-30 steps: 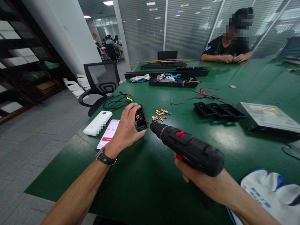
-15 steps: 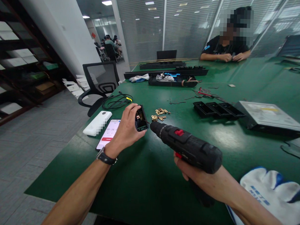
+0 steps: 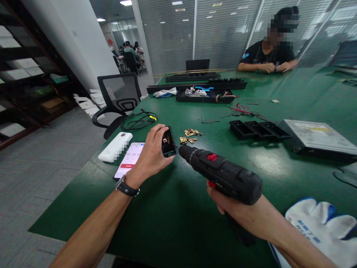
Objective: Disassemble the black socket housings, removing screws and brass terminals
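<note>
My left hand (image 3: 152, 154) is closed around a small black box (image 3: 171, 150), tilted so its hollow side faces right. Brass-coloured metal shows inside the box. My right hand (image 3: 227, 200) grips a black cordless drill (image 3: 221, 168) with red switches. Its thin bit points left into the open side of the box; whether the tip touches the metal I cannot tell. Just beyond the box lie small brass plates (image 3: 190, 140) with holes. Several similar black boxes (image 3: 259, 131) stand in a row at the right.
A phone (image 3: 128, 161) and a white power bank (image 3: 115, 147) lie left of my hand, a coiled cable (image 3: 135, 120) behind them. A metal case (image 3: 325, 135) and a white glove (image 3: 318, 221) are at right. A person (image 3: 269, 55) sits across the table.
The view shifts slightly, and the rear of the drill swings a little leftward and up. Both hands keep their grip, with the bit still pointing into the box.
</note>
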The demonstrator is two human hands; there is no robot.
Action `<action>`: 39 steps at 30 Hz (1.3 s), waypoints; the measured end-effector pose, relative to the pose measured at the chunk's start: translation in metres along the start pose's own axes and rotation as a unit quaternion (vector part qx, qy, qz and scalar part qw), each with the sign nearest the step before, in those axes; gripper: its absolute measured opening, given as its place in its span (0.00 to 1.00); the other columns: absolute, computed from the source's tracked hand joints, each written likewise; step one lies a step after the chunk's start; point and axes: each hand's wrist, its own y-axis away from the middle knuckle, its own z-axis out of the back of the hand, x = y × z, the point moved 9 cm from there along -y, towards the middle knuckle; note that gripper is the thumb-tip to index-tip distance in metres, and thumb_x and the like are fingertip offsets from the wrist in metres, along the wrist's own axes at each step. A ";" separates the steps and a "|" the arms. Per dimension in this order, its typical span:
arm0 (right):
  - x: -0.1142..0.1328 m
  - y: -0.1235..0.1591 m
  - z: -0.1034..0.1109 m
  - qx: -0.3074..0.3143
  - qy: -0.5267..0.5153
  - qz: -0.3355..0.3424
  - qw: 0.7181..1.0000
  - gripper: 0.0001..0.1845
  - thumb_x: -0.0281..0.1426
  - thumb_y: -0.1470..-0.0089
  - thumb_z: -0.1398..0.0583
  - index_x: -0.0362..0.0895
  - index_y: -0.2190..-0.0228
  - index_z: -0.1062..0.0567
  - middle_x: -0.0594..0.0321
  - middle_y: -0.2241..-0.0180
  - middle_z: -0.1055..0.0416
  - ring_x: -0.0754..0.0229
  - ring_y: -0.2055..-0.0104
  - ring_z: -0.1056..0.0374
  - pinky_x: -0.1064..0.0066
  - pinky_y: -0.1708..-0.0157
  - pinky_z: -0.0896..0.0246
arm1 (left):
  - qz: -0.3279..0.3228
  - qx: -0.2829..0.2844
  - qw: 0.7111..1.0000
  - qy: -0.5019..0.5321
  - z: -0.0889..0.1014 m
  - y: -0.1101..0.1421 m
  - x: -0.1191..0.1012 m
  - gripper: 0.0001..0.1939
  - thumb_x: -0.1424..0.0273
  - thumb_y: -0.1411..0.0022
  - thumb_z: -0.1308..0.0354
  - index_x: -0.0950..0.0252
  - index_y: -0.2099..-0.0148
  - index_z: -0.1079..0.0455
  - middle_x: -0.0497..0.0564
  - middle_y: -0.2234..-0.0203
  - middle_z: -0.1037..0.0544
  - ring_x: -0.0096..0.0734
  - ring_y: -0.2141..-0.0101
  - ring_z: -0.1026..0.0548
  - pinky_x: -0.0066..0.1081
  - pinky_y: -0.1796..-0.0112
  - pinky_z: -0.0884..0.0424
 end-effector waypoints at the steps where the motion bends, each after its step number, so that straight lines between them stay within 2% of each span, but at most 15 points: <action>1: 0.000 0.000 0.000 0.000 0.000 -0.001 1.000 0.13 0.33 0.39 0.41 0.48 0.53 0.22 0.64 0.77 0.28 0.57 0.75 0.31 0.66 0.75 0.33 | -0.001 0.000 1.000 0.000 0.000 0.000 0.000 0.44 0.72 0.46 0.31 0.61 0.32 0.47 0.63 0.34 0.40 0.52 0.32 0.40 0.54 0.32 0.39; 5: -0.001 -0.001 0.001 0.000 0.001 -0.003 1.000 0.14 0.32 0.39 0.42 0.47 0.53 0.22 0.64 0.77 0.28 0.58 0.76 0.32 0.66 0.76 0.33 | -0.003 0.002 1.000 -0.003 -0.001 0.001 -0.001 0.43 0.72 0.46 0.31 0.63 0.32 0.47 0.63 0.34 0.40 0.51 0.33 0.39 0.52 0.32 0.39; 11: 0.000 -0.002 0.000 0.002 0.000 0.005 1.000 0.16 0.31 0.40 0.42 0.48 0.51 0.23 0.65 0.77 0.28 0.57 0.75 0.31 0.66 0.74 0.33 | -0.002 0.008 1.000 -0.001 -0.003 0.000 0.000 0.44 0.72 0.46 0.31 0.60 0.31 0.48 0.63 0.34 0.40 0.54 0.33 0.39 0.57 0.33 0.39; 14: 0.001 -0.002 0.002 -0.004 0.001 0.010 1.000 0.16 0.31 0.40 0.42 0.48 0.51 0.23 0.65 0.77 0.29 0.57 0.76 0.31 0.66 0.75 0.33 | -0.003 0.009 1.000 -0.003 -0.005 0.001 0.001 0.44 0.72 0.46 0.31 0.61 0.31 0.48 0.64 0.34 0.41 0.53 0.32 0.40 0.56 0.33 0.39; 18: 0.000 0.001 0.004 -0.007 0.027 0.016 0.999 0.11 0.30 0.40 0.43 0.48 0.58 0.22 0.65 0.77 0.27 0.57 0.75 0.29 0.67 0.75 0.35 | -0.008 0.013 1.000 -0.010 -0.008 0.002 -0.001 0.46 0.72 0.46 0.31 0.61 0.30 0.49 0.64 0.33 0.41 0.54 0.32 0.40 0.57 0.33 0.38; 20: -0.006 0.003 -0.004 0.013 0.074 0.004 0.997 0.06 0.30 0.42 0.41 0.47 0.64 0.23 0.63 0.75 0.25 0.56 0.73 0.27 0.67 0.75 0.37 | -0.037 0.041 0.998 -0.026 -0.016 0.001 -0.007 0.48 0.76 0.47 0.33 0.61 0.29 0.51 0.64 0.32 0.41 0.56 0.32 0.40 0.58 0.33 0.39; 21: -0.009 0.004 -0.011 0.031 0.120 -0.007 0.992 0.04 0.29 0.45 0.39 0.46 0.65 0.24 0.61 0.74 0.23 0.55 0.72 0.26 0.67 0.75 0.38 | -0.057 0.062 0.996 -0.040 -0.020 0.000 -0.010 0.49 0.78 0.48 0.34 0.62 0.28 0.52 0.65 0.32 0.41 0.56 0.32 0.41 0.58 0.33 0.40; 23: -0.017 0.006 -0.027 0.073 0.246 -0.018 0.966 0.11 0.26 0.53 0.35 0.44 0.64 0.25 0.58 0.71 0.22 0.50 0.70 0.24 0.66 0.74 0.40 | -0.088 0.104 0.988 -0.073 -0.028 -0.001 -0.011 0.51 0.81 0.49 0.36 0.65 0.27 0.53 0.67 0.32 0.41 0.58 0.31 0.42 0.58 0.32 0.42; 25: -0.017 0.006 -0.041 0.101 0.353 0.016 0.930 0.19 0.21 0.56 0.36 0.41 0.58 0.25 0.54 0.66 0.20 0.47 0.67 0.22 0.64 0.72 0.41 | -0.088 0.135 0.983 -0.091 -0.032 -0.002 -0.005 0.51 0.80 0.50 0.35 0.66 0.27 0.52 0.67 0.32 0.41 0.60 0.32 0.41 0.57 0.33 0.40; 27: -0.013 0.005 -0.046 0.107 0.391 0.059 0.912 0.28 0.22 0.55 0.37 0.41 0.50 0.27 0.54 0.64 0.20 0.45 0.64 0.21 0.63 0.71 0.41 | -0.068 0.158 0.981 -0.085 -0.032 -0.003 0.005 0.52 0.75 0.50 0.31 0.65 0.27 0.51 0.66 0.31 0.41 0.59 0.33 0.40 0.56 0.34 0.38; 30: -0.006 0.003 -0.036 0.093 0.395 0.093 0.909 0.37 0.28 0.52 0.36 0.44 0.40 0.32 0.57 0.63 0.20 0.46 0.63 0.21 0.63 0.70 0.42 | -0.052 0.174 0.982 -0.059 -0.032 -0.002 0.017 0.54 0.72 0.50 0.30 0.62 0.26 0.52 0.64 0.30 0.42 0.58 0.32 0.40 0.56 0.34 0.38; 32: -0.003 0.003 -0.026 0.083 0.414 0.107 0.900 0.39 0.28 0.51 0.36 0.46 0.37 0.34 0.58 0.64 0.20 0.47 0.64 0.22 0.62 0.70 0.44 | -0.051 0.180 0.981 -0.040 -0.033 -0.001 0.019 0.54 0.71 0.50 0.30 0.60 0.26 0.53 0.64 0.30 0.43 0.58 0.31 0.41 0.56 0.33 0.39; 36: 0.003 0.003 -0.019 0.072 0.463 0.145 0.872 0.37 0.25 0.51 0.36 0.46 0.38 0.30 0.59 0.65 0.22 0.48 0.65 0.24 0.60 0.68 0.46 | -0.041 0.183 0.982 -0.016 -0.033 0.000 0.021 0.55 0.70 0.51 0.28 0.59 0.26 0.52 0.64 0.30 0.44 0.58 0.30 0.42 0.57 0.33 0.40; 39: 0.005 0.003 -0.018 0.062 0.472 0.167 0.863 0.34 0.25 0.49 0.35 0.45 0.40 0.28 0.60 0.66 0.23 0.49 0.65 0.26 0.59 0.66 0.45 | -0.035 0.174 0.984 -0.004 -0.031 0.002 0.021 0.55 0.70 0.51 0.28 0.57 0.26 0.52 0.62 0.29 0.44 0.57 0.30 0.43 0.57 0.32 0.42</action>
